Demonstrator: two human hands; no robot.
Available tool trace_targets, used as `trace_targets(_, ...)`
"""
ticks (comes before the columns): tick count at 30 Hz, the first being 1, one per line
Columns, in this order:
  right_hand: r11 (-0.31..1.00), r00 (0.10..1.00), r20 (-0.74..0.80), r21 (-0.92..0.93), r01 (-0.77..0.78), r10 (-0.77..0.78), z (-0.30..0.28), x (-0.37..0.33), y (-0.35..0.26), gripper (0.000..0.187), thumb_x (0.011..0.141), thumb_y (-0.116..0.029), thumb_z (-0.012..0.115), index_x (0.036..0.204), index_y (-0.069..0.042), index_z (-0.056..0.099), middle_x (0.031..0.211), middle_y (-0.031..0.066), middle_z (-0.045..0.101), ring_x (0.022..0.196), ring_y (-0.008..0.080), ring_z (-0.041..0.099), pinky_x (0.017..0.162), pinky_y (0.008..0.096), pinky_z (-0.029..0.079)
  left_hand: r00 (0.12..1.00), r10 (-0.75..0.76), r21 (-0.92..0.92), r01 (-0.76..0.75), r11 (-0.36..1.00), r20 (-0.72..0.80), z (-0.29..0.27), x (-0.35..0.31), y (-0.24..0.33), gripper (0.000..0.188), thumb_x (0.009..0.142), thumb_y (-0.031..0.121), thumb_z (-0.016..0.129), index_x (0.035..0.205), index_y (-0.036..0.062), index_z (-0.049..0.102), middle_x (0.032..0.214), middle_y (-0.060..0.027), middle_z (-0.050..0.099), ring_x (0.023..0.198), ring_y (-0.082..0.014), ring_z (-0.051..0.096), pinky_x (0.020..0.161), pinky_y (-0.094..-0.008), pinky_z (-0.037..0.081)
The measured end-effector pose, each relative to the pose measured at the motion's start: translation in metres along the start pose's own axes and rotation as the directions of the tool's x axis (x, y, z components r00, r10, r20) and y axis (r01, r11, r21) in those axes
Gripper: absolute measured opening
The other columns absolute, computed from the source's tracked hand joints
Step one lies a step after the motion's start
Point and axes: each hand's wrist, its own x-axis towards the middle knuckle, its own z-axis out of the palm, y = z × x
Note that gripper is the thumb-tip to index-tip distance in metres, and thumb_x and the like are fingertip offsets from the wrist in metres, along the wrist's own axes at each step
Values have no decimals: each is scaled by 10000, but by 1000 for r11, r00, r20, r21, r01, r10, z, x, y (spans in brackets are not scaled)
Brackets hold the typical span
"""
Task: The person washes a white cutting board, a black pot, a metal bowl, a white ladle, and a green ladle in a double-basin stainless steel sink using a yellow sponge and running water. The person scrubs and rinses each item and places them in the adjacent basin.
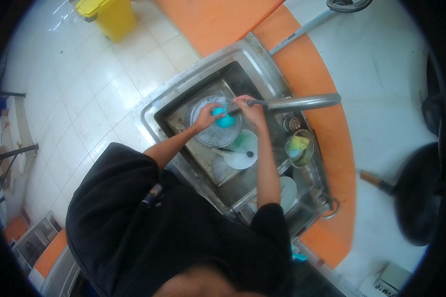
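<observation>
My left hand (207, 117) is closed on the rim of a small turquoise cup or bowl (225, 120), held over a round metal pot (198, 136) of foamy water in the sink. My right hand (250, 110) is up at the end of the metal faucet (305, 102), closed around its pull-out spray head (236, 110), which points at the turquoise piece. A short dark hose joins head and spout. Beside the pot, on the sink floor, rest white dishes (240, 159) with suds and a pale handle.
Right of the basin stand a strainer (291, 123) and a clear container (300, 159) holding a yellow-green sponge. A plate (288, 193) lies on the near right side of the steel sink (151, 111). Orange counter (334, 143) surrounds it; a dark pan (418, 195) hangs on the wall.
</observation>
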Motion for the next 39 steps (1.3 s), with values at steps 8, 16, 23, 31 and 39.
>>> trace_targets(8,978,997,27,194,-77,73,-2,-5,-5,289,801,-332,645,857,-49,664,789,24,617,729,101,536,654,245,418,993,116,118,-118,986,26,5,1,-6,421,650,124,771,1021,68,580,1038,-111,546,903,-231,556,774,-331,463)
trace_targets(16,939,987,44,304,-159,152,19,-7,-5,378,839,-415,589,730,-63,674,742,13,632,651,98,547,556,245,415,948,-308,-317,317,894,81,17,2,-17,240,818,186,604,1013,47,584,851,-87,584,768,-209,578,662,-324,488)
trace_targets(23,963,995,-34,257,-78,90,20,-4,-4,344,866,-351,579,775,-24,637,864,76,632,783,155,589,654,276,469,535,-548,-541,824,171,642,9,-12,-47,249,920,270,459,888,39,545,731,-84,567,575,-136,549,453,-241,465)
trace_targets(31,966,996,-87,254,38,-16,21,-12,-14,347,853,-396,569,771,-71,660,843,41,648,754,142,587,647,296,464,629,-547,-649,736,191,552,6,-26,-47,233,917,260,463,935,50,562,774,-59,579,598,-125,536,499,-246,461)
trace_targets(39,994,988,-147,-102,29,-44,25,-13,-16,396,822,-437,568,733,-68,685,670,100,631,688,188,602,683,302,449,664,-587,-661,700,271,462,-3,-22,-15,286,898,355,509,958,84,577,760,-33,567,615,-125,519,544,-264,468)
